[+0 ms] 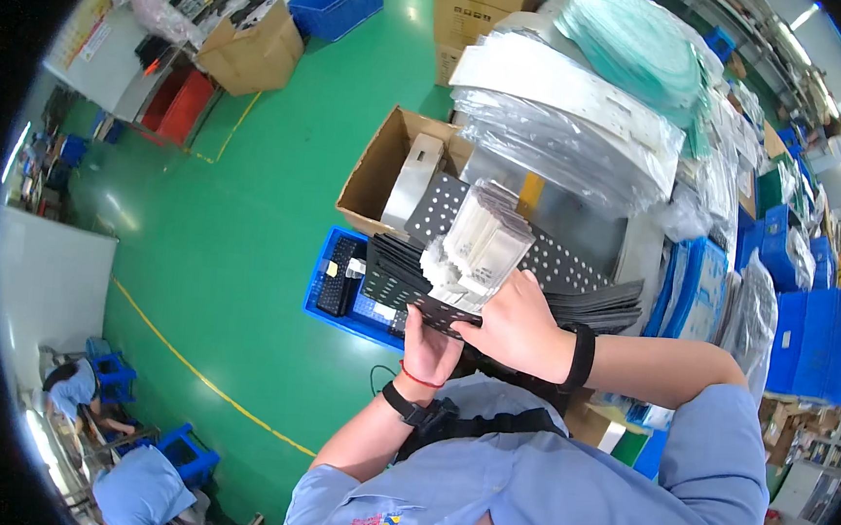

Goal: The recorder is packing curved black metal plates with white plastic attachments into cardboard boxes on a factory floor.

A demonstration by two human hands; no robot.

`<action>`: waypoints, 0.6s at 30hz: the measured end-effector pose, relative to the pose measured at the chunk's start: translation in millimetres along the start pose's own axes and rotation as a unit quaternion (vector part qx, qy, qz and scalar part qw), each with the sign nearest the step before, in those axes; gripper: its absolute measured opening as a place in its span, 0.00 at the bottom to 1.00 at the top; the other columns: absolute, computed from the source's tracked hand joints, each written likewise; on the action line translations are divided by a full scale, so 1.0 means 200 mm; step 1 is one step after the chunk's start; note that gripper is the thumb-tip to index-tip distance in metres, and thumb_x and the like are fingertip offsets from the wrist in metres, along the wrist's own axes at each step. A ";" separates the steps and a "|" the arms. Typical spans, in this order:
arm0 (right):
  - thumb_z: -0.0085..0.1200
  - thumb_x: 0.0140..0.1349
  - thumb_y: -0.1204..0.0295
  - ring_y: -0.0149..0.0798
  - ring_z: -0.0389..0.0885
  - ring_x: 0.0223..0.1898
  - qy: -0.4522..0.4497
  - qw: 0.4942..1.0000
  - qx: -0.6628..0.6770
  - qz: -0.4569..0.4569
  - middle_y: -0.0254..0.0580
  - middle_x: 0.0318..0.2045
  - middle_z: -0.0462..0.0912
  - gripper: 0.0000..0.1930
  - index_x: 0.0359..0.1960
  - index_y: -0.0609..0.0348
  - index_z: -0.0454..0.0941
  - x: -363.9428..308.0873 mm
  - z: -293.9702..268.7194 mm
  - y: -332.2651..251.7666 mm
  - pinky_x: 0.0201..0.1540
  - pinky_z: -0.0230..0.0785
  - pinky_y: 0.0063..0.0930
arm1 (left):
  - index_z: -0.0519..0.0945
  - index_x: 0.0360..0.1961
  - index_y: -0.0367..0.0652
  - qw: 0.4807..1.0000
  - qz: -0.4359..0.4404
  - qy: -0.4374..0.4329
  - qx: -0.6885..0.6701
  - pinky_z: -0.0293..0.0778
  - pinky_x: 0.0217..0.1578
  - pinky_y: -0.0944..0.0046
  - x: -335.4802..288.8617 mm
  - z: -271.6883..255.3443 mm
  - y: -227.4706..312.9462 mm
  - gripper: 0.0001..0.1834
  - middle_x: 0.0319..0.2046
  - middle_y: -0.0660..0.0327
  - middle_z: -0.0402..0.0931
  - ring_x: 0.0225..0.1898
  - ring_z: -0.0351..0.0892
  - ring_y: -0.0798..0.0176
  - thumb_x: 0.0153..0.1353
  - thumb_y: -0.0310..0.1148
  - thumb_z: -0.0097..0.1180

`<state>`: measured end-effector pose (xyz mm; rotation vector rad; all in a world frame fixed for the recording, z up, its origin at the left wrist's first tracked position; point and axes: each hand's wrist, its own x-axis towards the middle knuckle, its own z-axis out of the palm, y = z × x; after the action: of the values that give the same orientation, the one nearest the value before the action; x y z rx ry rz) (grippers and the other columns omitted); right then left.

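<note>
left grip holds the front edge of a black plate w/ rows of holes, from below, thumb up on its near face. right grip closes on the same plate's right end, thumb along the edge; its other fingers are partly hidden, so can't tell exactly how they wrap. both grips narrow, plate b/w them, tilted, in front of the person's chest.

just bhd the plate: a stack of black plates on the left, & a tall pile of white sleeves, ends ragged on the left side. sleeves stand nr the right grip. beyond them a holed sheet lies partly covered. more dark plates are stacked to the right, past the right grip.

left of the plate, a blue bin on the floor side holds dark pcs. bhd it, an open carton w/ a pale panel leaning inside.

farther back: clear-wrapped panels in a big pile, green foam roll on top. blue boxes far right. green floor w/ yellow lines; 2 other people in blue shirts, lower left, well apart.
</note>
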<state>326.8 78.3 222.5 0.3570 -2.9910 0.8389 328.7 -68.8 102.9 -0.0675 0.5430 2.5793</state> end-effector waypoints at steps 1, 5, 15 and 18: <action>0.68 0.44 0.62 0.54 0.74 0.51 0.010 1.000 -0.011 0.011 0.50 0.52 0.76 0.30 0.52 0.54 0.78 -0.05 -0.01 -0.04 0.52 0.64 0.47 | 0.63 0.67 0.44 1.000 -0.003 0.006 0.002 0.58 0.66 0.50 -0.02 -0.02 -0.01 0.36 0.66 0.59 0.65 0.65 0.64 0.54 0.69 0.60 0.40; 0.67 0.44 0.62 0.52 0.71 0.54 0.125 0.991 -0.031 0.033 0.46 0.53 0.76 0.30 0.53 0.51 0.78 -0.24 -0.01 -0.18 0.53 0.60 0.48 | 0.61 0.69 0.45 0.994 -0.024 -0.021 0.108 0.56 0.67 0.50 -0.10 0.07 0.05 0.40 0.67 0.60 0.63 0.67 0.62 0.54 0.66 0.64 0.41; 0.60 0.54 0.58 0.51 0.74 0.43 0.289 0.933 0.022 0.213 0.51 0.41 0.74 0.30 0.50 0.72 0.71 -0.76 0.04 -0.73 0.43 0.67 0.43 | 0.60 0.69 0.44 0.931 -0.215 -0.141 0.260 0.64 0.64 0.49 -0.33 0.23 0.23 0.36 0.65 0.55 0.64 0.64 0.66 0.51 0.67 0.56 0.45; 0.61 0.53 0.57 0.55 0.75 0.46 0.258 0.918 0.074 0.293 0.56 0.43 0.76 0.28 0.47 0.69 0.74 -1.07 0.20 -0.83 0.45 0.68 0.45 | 0.58 0.70 0.42 0.905 -0.284 -0.058 0.312 0.59 0.67 0.47 -0.49 0.31 0.15 0.46 0.68 0.55 0.61 0.67 0.61 0.50 0.64 0.67 0.41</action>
<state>573.0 -33.2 257.4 -0.6955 -2.5313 0.9921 403.5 -113.5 184.1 0.1284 1.0926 1.7442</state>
